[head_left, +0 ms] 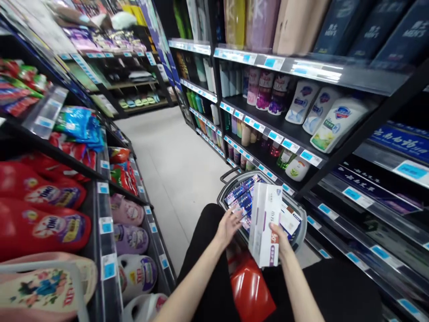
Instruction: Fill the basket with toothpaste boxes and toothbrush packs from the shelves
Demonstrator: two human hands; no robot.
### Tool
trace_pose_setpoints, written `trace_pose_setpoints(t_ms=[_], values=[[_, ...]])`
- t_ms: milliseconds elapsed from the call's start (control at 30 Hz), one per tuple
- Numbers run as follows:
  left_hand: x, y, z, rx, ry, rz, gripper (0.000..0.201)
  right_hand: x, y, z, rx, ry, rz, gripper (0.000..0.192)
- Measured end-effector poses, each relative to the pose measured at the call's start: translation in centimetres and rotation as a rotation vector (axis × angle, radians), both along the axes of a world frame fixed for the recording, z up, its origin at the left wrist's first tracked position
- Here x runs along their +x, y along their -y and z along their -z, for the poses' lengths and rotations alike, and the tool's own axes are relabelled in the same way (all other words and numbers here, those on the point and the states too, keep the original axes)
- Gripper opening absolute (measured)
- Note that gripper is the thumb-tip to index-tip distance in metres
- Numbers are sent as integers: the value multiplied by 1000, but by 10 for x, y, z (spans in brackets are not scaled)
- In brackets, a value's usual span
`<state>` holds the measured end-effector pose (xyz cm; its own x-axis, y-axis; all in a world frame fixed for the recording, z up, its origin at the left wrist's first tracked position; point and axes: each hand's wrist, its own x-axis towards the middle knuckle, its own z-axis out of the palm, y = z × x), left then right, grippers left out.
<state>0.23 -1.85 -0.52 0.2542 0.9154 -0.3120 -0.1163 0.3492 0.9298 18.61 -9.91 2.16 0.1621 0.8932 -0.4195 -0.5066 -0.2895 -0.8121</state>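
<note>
I am low down in a shop aisle, over a grey shopping basket (pixel 300 219) full of blue and purple toothpaste boxes (pixel 241 197). My right hand (pixel 280 239) grips a stack of white toothpaste boxes (pixel 266 223), held upright above the basket. My left hand (pixel 230 223) reaches into the basket and its fingers touch a boxed toothpaste there. Whether that hand has closed on a box is hard to tell. My black-clad knees sit just below the basket.
Black shelves (pixel 295 129) on the right carry shampoo and soap bottles (pixel 335 123) and dark toothpaste cartons. The left shelves hold red detergent bottles (pixel 40 228) and bagged goods. A red stool (pixel 250 286) stands under me. The pale floor (pixel 174 156) runs ahead between the shelves.
</note>
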Motion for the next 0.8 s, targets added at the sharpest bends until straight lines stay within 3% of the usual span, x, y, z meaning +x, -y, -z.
trace_pose_setpoints(t_ms=[67,133,233,367,533,667,800], values=[[15,17,14,-267,431,86,59,-21,3,16,-32,-159,-112,57],[21,29,31,-447,610,221,60,-29,10,26,-29,-177,-201,54],[21,33,56,-605,633,305,61,-27,17,37,-23,-63,-274,49],[24,28,74,-731,499,194,53,-18,16,58,-101,101,-192,47],[34,29,73,-773,467,230,51,-14,13,76,-114,81,-48,51],[37,28,63,-708,503,280,50,-15,9,70,-48,-6,11,51],[38,25,58,-570,446,231,41,-19,5,67,-75,-109,55,49]])
